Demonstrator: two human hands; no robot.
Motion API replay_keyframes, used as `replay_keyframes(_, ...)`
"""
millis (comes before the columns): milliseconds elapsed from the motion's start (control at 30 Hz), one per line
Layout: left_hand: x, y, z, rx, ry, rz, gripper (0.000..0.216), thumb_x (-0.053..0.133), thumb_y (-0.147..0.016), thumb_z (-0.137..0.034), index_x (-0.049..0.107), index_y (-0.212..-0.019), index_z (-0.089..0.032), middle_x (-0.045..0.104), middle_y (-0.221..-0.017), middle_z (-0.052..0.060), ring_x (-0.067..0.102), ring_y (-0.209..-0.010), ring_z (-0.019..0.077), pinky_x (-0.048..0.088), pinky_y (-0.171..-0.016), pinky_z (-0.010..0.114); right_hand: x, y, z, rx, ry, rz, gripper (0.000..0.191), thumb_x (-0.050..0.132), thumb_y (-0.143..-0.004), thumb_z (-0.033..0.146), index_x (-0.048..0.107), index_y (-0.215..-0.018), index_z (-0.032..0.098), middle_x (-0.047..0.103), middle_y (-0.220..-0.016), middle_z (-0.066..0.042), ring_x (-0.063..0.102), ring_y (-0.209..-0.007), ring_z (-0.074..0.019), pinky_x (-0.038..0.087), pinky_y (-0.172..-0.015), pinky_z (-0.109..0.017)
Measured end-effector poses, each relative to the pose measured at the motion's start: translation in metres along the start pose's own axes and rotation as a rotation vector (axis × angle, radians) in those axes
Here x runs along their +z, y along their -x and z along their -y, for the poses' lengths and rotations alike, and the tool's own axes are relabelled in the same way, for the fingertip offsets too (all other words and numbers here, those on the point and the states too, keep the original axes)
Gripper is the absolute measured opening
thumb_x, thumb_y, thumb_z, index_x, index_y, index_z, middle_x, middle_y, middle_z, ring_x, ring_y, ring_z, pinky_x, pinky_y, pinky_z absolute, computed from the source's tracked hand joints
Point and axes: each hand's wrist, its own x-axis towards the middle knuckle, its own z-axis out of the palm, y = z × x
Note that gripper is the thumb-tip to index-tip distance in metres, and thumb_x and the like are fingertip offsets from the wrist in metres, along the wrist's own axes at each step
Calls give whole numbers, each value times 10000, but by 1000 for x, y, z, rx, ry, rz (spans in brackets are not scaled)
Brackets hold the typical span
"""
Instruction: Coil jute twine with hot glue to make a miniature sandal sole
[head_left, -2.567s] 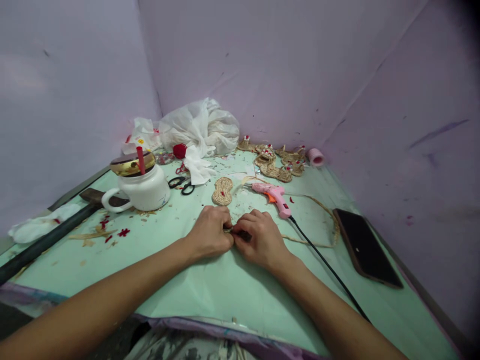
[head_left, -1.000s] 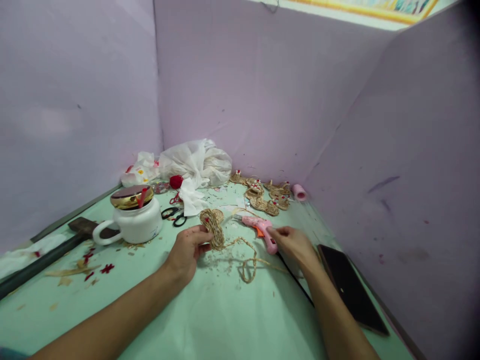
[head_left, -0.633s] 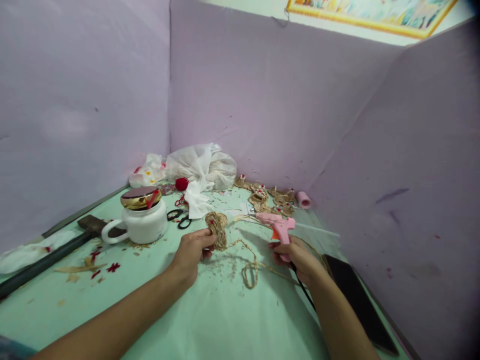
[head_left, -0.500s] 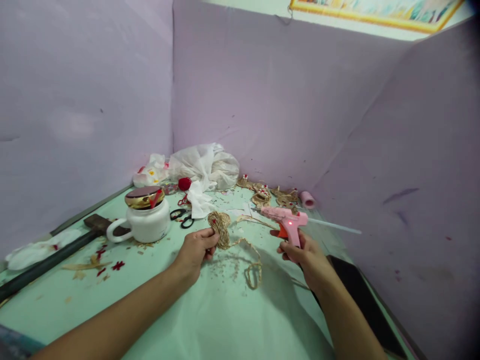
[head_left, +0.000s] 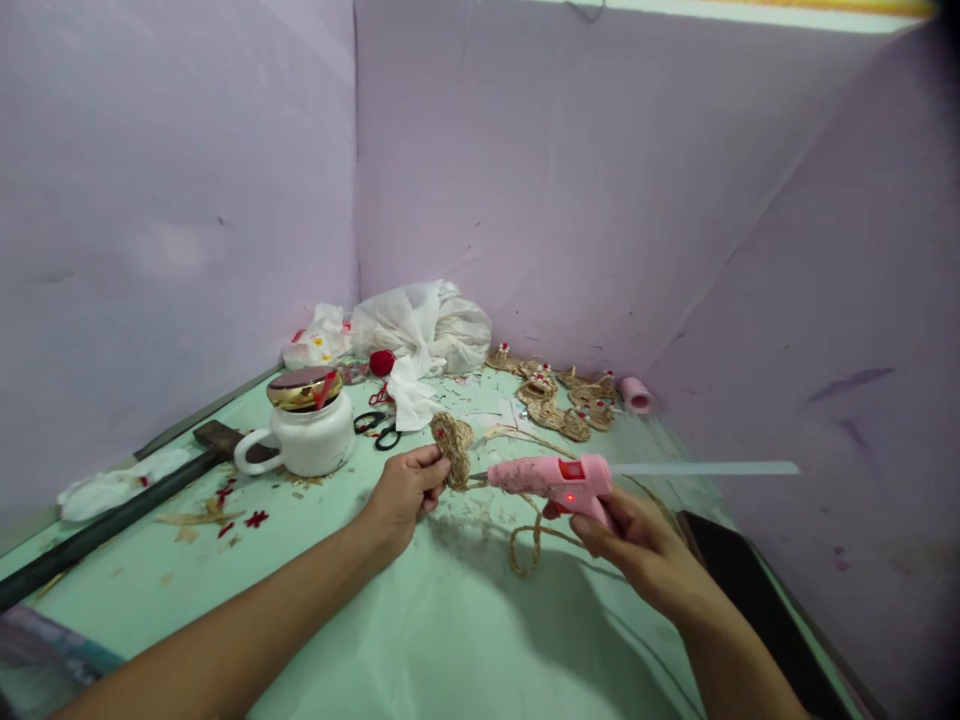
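My left hand [head_left: 409, 492] pinches a small coiled piece of braided jute cord [head_left: 453, 448] between thumb and fingers, just above the table. In my right hand [head_left: 637, 540] is a pink hot glue gun [head_left: 551, 478], its red light lit and a long clear glue stick [head_left: 712, 468] sticking out of its back. The gun's nozzle points left, at the lower right edge of the coiled jute; whether it touches I cannot tell. A loose tail of jute braid [head_left: 525, 562] loops on the table below the gun.
Left stand a white mug with a gold lid [head_left: 319, 435] and a hammer [head_left: 150, 510]. Behind are black-handled scissors [head_left: 379, 430], white tissue [head_left: 411, 395], a plastic bag [head_left: 427, 325], several jute sandal-shaped pieces [head_left: 555, 410] and a pink roll [head_left: 636, 395]. A black flat object [head_left: 750, 590] lies right.
The glue gun has come down and left, turned level, and its nozzle is now at the jute coil. My left hand has turned the coil a little. The view has tilted downward.
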Motion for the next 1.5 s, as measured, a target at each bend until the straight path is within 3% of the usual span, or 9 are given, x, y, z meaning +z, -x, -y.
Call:
replay_keyframes(100,0,0,-1,7,-1,-10,246,719,-548,-329,602,-641,-135,370,-475,-67,281,-447,47,150,-402,176,1,-1,-8,0,4,18,301,595,-786,381,653,-1005,184,693,-867,-64,610,-766,-209,474,-656,-287)
replay_keyframes(300,1,1,-4,10,4,-20,233,715,-536,-319,589,-605,-135,364,-480,-65,268,-453,48,139,-401,180,2,0,-16,-10,41,23,276,572,-814,398,641,-986,193,669,-838,-50,608,-793,-211,473,-701,-291)
replay_keyframes(1233,4,4,-5,10,-15,-17,248,730,-517,-345,624,-592,-134,355,-489,-62,246,-459,49,150,-410,192,6,-1,-5,-48,101,-88,176,591,-745,362,576,-688,197,476,-587,20,417,-545,-133,374,-490,-243)
replay_keyframes(1500,4,3,-5,7,-42,-1,240,718,-520,-336,680,-638,-130,420,-512,-42,249,-465,51,162,-414,200,5,-2,-7,-37,72,-69,183,580,-758,365,537,-677,207,419,-593,33,363,-534,-124,330,-474,-238)
